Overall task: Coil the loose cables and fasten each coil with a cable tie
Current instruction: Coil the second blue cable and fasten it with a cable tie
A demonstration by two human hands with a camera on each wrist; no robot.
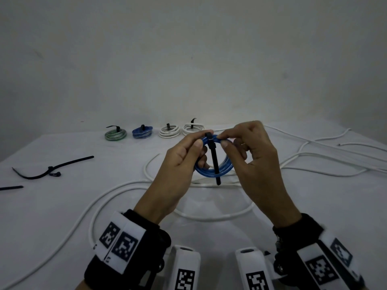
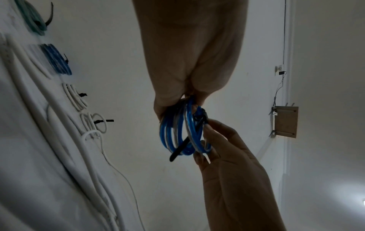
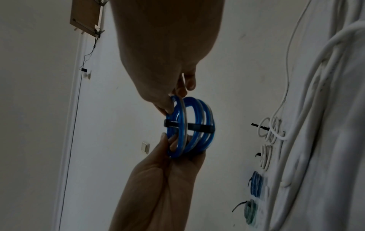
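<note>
A blue cable coil (image 1: pixel 224 170) is held upright above the white table (image 1: pixel 62 206) by both hands. A black cable tie (image 1: pixel 214 162) wraps the coil's top, its tail hanging down across the loops. My left hand (image 1: pixel 200 148) grips the coil's top left, thumb in front and fingers curled through the ring. My right hand (image 1: pixel 223 141) pinches the coil just right of the tie's head. In the left wrist view the coil (image 2: pixel 177 132) hangs from the left hand (image 2: pixel 173 103), with the tie's tail (image 2: pixel 178 150) slanting across. In the right wrist view the tie (image 3: pixel 199 127) crosses the coil (image 3: pixel 197 109).
Several tied coils stand in a row at the table's back: green (image 1: pixel 115 135), blue (image 1: pixel 142 132), two white (image 1: pixel 169 131) (image 1: pixel 193 129). Loose white cables (image 1: pixel 117 191) loop under the hands and run off right. Spare black ties (image 1: pixel 48 170) (image 1: pixel 11 187) lie at left.
</note>
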